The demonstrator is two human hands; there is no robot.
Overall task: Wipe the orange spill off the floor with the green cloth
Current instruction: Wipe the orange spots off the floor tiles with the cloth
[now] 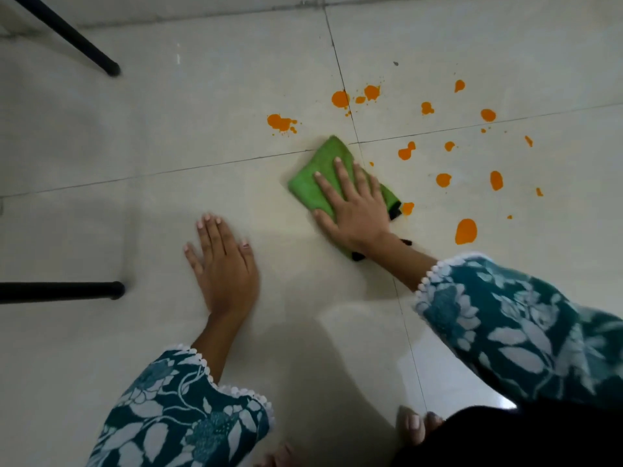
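Nearest us, our left hand (pixel 224 264) lies flat on the tiled floor (pixel 168 129), holding nothing. Our right hand (pixel 354 203) presses the green cloth (pixel 320 170) flat-fingered at the tile joint. Most orange spill (pixel 466 231) remains, we judge, right and beyond. Black chair legs (pixel 67 291) stand well left, no obstacle.

head view, steeply down, floor (pixel 168 136) near

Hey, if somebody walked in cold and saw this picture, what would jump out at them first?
Bright orange splatters dot the pale tiled floor across the upper right. Just left of them, the right hand presses a folded green cloth flat beside the tile joints, while the left hand lies spread on bare tile. Two black furniture legs reach in from the left edge.
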